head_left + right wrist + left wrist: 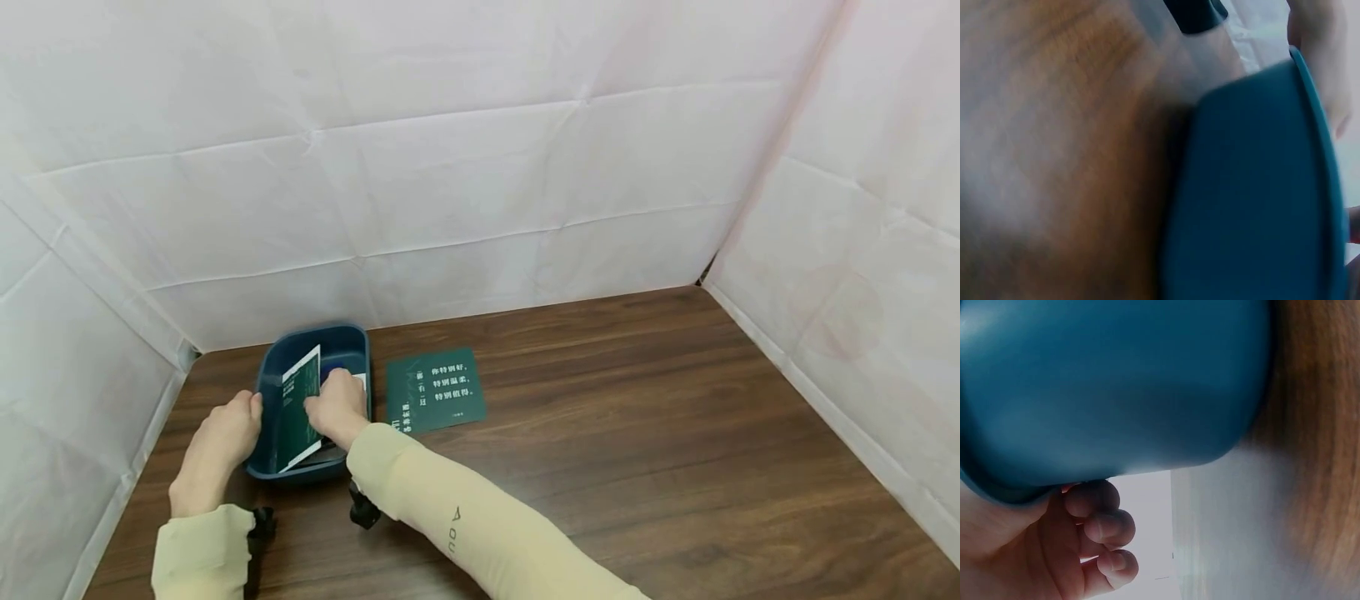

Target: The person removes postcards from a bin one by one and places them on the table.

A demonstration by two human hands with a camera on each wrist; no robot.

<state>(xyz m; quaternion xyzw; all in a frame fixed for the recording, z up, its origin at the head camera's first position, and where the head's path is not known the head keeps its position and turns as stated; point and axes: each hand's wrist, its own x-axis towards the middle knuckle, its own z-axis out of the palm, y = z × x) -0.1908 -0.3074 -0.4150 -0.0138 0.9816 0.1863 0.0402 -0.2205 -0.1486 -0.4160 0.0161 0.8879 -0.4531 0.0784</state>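
Left fingers (1109, 528) grip blue bin (343, 340) edge; right fingers (321, 407) pinch green card (298, 412) inside; table (660, 417) stretches rightward.

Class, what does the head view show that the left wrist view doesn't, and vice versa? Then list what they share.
Only head: the right hand, the inside of the blue bin, the tilted green card, and the flat lettered card.

Only left wrist: the palm side of the left hand, with fingernails.

Both: the bin, left hand and wood-grain tabletop.

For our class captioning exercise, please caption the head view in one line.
Left grip on a blue bin, right grip holding a green card inside; another printed card on the wooden table.
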